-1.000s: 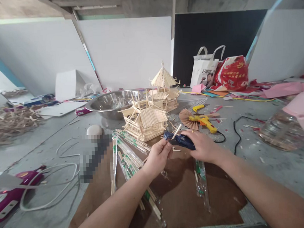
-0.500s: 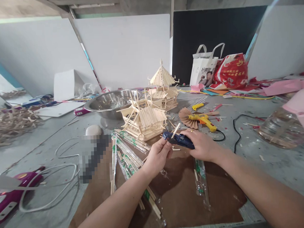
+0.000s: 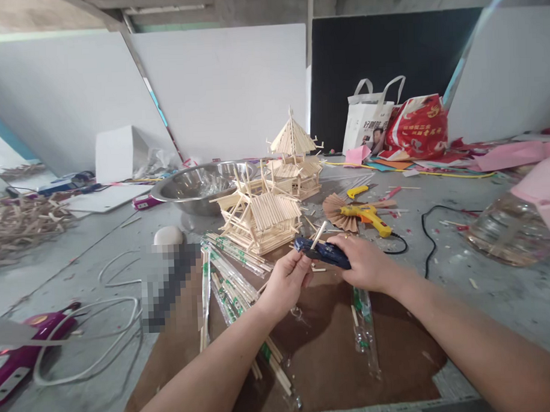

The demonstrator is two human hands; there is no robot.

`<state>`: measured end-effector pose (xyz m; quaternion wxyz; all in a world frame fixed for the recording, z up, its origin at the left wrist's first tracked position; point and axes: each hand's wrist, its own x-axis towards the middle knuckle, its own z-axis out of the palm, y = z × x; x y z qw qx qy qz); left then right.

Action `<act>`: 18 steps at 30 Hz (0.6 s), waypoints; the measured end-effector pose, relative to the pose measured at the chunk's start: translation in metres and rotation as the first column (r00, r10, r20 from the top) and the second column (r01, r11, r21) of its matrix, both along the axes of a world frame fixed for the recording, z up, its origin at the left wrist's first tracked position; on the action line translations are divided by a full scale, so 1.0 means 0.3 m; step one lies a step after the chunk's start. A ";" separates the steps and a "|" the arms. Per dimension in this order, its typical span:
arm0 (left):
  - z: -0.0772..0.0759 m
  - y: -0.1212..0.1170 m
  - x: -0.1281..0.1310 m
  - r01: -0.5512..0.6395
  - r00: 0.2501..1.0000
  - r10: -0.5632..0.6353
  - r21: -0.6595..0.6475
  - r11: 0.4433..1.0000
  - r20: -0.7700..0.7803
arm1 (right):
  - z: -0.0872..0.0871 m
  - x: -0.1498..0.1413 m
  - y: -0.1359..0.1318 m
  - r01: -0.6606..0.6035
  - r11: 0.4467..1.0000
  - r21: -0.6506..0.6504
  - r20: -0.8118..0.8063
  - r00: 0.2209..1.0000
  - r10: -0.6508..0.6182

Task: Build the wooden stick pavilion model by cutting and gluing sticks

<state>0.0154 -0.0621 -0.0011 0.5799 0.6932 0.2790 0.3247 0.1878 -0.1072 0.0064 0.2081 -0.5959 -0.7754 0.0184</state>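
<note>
My right hand (image 3: 358,257) is wrapped around a dark blue hand tool (image 3: 333,255), whose exact kind is hard to make out. A pale wooden chopstick (image 3: 320,233) crosses the tool's far end and sticks up at a slant. My left hand (image 3: 289,280) pinches the chopstick's lower part, close against the tool; its fingertips are partly hidden. Just beyond the hands stands a small pavilion model (image 3: 262,221) built of sticks, with a taller, pointed-roof one (image 3: 293,148) behind it. Wrapped chopsticks (image 3: 232,285) lie on a brown sheet (image 3: 334,360) beneath my forearms.
A yellow glue gun (image 3: 368,218) and a yellow-handled cutter (image 3: 357,191) lie at right, near a clear plastic jug (image 3: 506,234). Left of the models sits a steel bowl (image 3: 189,200). A purple power strip (image 3: 31,340) with white cable lies at far left. Bags (image 3: 416,129) stand behind.
Both hands keep their hold on the tool and chopstick. The whole view has shifted slightly, so things appear a little further left and higher.
</note>
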 end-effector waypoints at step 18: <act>0.008 -0.003 0.008 -0.034 0.999 0.034 0.008 0.999 -0.024 | -0.005 -0.022 -0.004 0.091 0.994 -0.064 -0.085 0.992 -0.096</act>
